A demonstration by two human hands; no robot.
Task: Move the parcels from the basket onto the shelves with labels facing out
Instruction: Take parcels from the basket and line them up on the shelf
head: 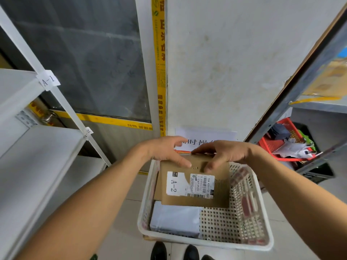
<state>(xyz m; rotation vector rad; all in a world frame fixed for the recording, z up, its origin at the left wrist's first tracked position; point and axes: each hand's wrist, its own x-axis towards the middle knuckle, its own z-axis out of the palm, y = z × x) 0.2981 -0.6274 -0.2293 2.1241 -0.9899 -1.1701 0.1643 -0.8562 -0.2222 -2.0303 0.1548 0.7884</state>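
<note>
A flat brown cardboard parcel (221, 196) with a white label reading "A-2" hangs above the white perforated basket (249, 209). My left hand (165, 150) grips its top left edge and my right hand (224, 152) grips its top right edge. The label faces me. In the basket lie a white plastic-wrapped parcel (175, 220) at the near left and another brown parcel (157, 190), mostly hidden under the held one. White shelves (37, 145) stand at the left, with tags "A-1" (48, 80) and "A-2" (87, 132) on the upright.
A metal rack (300, 85) rises at the right, holding a cardboard box above. A red basket (287, 141) full of clutter sits under it. A white wall with a paper sign (204, 135) is straight ahead. My shoes (174, 251) stand just before the basket.
</note>
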